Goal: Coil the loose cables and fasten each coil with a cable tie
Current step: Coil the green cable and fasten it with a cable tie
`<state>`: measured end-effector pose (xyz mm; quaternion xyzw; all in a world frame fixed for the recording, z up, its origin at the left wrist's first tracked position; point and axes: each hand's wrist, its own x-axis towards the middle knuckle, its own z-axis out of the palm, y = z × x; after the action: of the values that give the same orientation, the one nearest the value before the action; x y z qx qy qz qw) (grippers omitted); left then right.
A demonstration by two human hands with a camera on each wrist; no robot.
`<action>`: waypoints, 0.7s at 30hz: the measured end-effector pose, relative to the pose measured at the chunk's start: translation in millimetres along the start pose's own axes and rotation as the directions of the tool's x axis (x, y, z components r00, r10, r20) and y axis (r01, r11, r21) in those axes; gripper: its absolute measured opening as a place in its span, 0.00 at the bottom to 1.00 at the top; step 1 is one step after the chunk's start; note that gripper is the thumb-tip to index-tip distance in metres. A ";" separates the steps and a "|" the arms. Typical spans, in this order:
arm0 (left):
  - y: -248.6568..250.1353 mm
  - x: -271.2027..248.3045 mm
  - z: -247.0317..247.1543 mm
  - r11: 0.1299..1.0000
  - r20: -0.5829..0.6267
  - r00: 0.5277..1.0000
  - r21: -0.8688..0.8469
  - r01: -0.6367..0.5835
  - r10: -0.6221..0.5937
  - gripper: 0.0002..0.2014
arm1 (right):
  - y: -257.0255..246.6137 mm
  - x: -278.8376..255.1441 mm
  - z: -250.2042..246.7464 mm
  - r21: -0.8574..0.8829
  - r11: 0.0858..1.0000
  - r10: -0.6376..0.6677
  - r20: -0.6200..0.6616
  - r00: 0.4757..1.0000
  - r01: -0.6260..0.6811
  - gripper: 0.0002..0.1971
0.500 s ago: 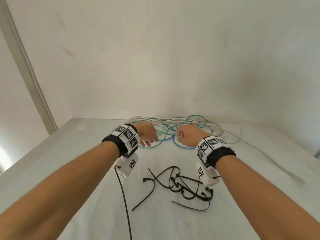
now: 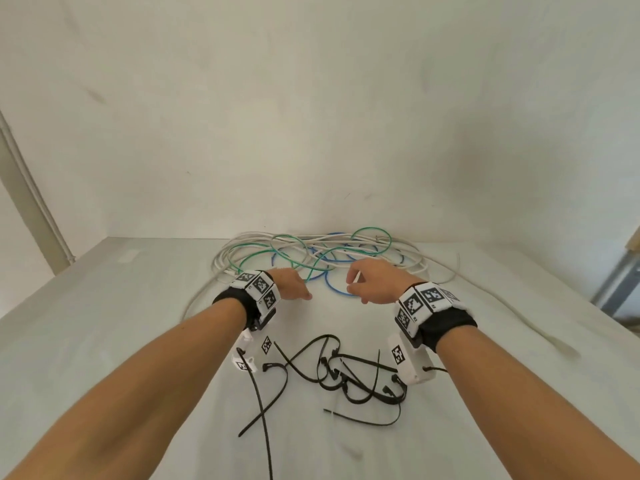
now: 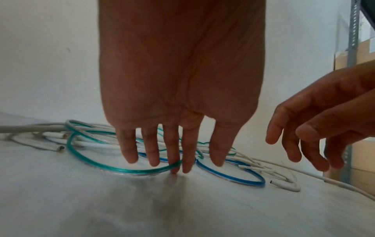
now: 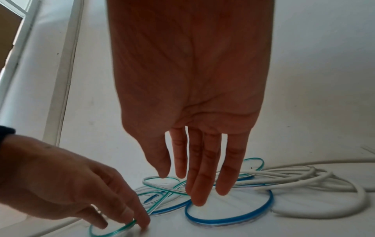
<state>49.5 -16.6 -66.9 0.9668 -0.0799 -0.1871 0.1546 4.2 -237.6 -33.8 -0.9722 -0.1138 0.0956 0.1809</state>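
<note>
A tangle of loose cables lies at the back of the white table [image 2: 104,341]: a green cable [image 3: 125,171], a blue cable [image 3: 243,178] and a thicker white cable [image 4: 345,213]. My left hand [image 2: 294,289] hangs with straight fingers [image 3: 174,152], and their tips touch the near green loop [image 4: 113,229]. My right hand [image 2: 370,285] is spread above the near blue loop [image 4: 233,218] with straight fingers [image 4: 196,184] and holds nothing. Several black cable ties [image 2: 346,375] lie loose between my forearms.
A wall [image 2: 311,133] rises right behind the cables. One white cable end [image 2: 519,323] trails off to the right across the table. A metal shelf post and cardboard boxes [image 3: 353,48] stand beyond the table's right edge.
Both hands have dropped slightly toward the near edge of the cable pile. The right hand's fingers have straightened out.
</note>
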 end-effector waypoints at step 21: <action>25.8 -95.0 -109.0 0.682 -0.683 0.605 -0.212 -0.700 0.409 0.07 | -50.5 20.8 -13.1 0.653 0.710 -0.059 -0.315 0.947 0.262 0.37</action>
<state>2.0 8.7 69.8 0.8306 -0.2873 0.1662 0.4471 17.7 -190.7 -6.0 -0.8253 -0.1293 -0.0190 0.5494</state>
